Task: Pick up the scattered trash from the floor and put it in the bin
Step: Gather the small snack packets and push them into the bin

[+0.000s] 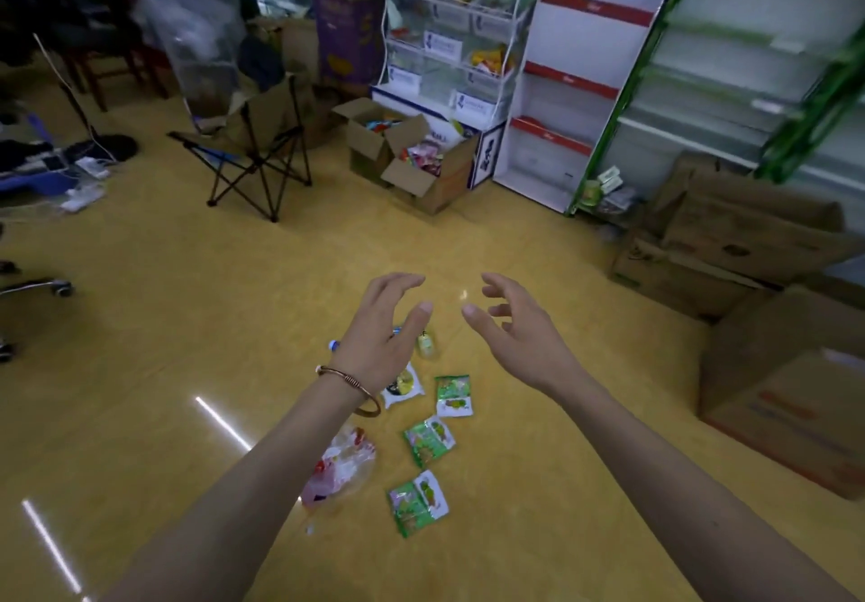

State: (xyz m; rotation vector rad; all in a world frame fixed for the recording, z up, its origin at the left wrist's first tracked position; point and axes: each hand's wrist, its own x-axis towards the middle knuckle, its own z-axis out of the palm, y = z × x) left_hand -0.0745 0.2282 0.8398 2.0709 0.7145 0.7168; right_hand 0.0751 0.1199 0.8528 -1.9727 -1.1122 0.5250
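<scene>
Trash lies scattered on the yellow floor below my arms. Three green snack wrappers (453,395) (428,441) (418,503) lie in a loose line. A white round-printed wrapper (403,386) sits beside my left wrist. A crumpled clear plastic bag (344,465) with red marks lies partly under my left forearm. A small yellow-green bottle (427,345) and a blue-capped item (334,345) lie near my left hand (386,334). Both hands hover above the floor, fingers relaxed, holding nothing. My right hand (515,325) is to the right of the bottle. No bin is in view.
A folding camp chair (252,147) stands at the back left. Open cardboard boxes (412,156) of goods sit before a wire rack (458,30). White and green shelves (585,86) line the right. Flattened cartons (749,236) and a big box (795,391) crowd the right side.
</scene>
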